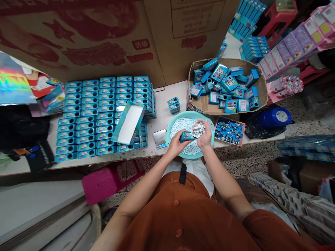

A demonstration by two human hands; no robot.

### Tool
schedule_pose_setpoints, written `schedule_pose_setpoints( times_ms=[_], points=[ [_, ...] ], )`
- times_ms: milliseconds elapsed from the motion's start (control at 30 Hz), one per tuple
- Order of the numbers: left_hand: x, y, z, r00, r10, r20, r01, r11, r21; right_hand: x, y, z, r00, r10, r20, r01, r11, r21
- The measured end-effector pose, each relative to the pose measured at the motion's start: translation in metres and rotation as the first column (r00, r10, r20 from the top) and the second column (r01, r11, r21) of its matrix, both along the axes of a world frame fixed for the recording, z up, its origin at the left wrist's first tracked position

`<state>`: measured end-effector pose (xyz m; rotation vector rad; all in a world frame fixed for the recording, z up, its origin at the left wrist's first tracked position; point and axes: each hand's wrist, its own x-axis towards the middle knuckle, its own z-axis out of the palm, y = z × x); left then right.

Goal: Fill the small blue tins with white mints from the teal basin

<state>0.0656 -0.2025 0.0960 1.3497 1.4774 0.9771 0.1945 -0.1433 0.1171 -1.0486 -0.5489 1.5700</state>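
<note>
My left hand [176, 144] is closed around a small blue candy tin [186, 136], held on its side over a turquoise basin [192, 114] of small white candies [183, 124]. Beside the tin, my right hand [205, 138] is cupped, palm up, around a heap of white candies [199, 129]. The heap is right at the tin's end; whether any candy is passing into it cannot be made out. Two small blue tins [174, 107] stand on the table behind the basin, and a small scale [159, 138] lies left of it.
Rows of blue tins [89, 118] fill the table's left side, a blue-edged tray [130, 122] resting on them. A cut-down carton [227, 112] of loose tins stands behind right. Blue caps [228, 131] fill a pink box beside the basin. A large carton [104, 35] walls the back.
</note>
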Motion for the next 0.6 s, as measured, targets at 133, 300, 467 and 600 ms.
schedule_pose_setpoints(
  times_ms=[133,300,467,600],
  points=[
    [-0.0029,0.002,0.0012,0.991,-0.089,-0.105,0.097,0.993,0.074,-0.0003,0.0015,-0.0013,0.998,-0.038,-0.054,0.034,0.997,-0.064],
    [0.0005,0.0022,-0.0027,0.998,0.062,0.016,-0.061,0.996,-0.064,-0.003,0.0058,-0.0023,0.992,-0.08,-0.093,0.078,0.996,-0.034],
    [-0.0032,0.0032,0.0019,0.998,-0.012,-0.068,0.017,0.997,0.072,-0.0047,0.0055,-0.0021,0.993,-0.079,-0.083,0.075,0.996,-0.057],
    [-0.0076,0.0045,0.0024,0.996,-0.033,-0.08,0.041,0.993,0.106,-0.0058,0.0046,-0.0001,0.993,-0.074,-0.097,0.068,0.996,-0.063]
  ],
)
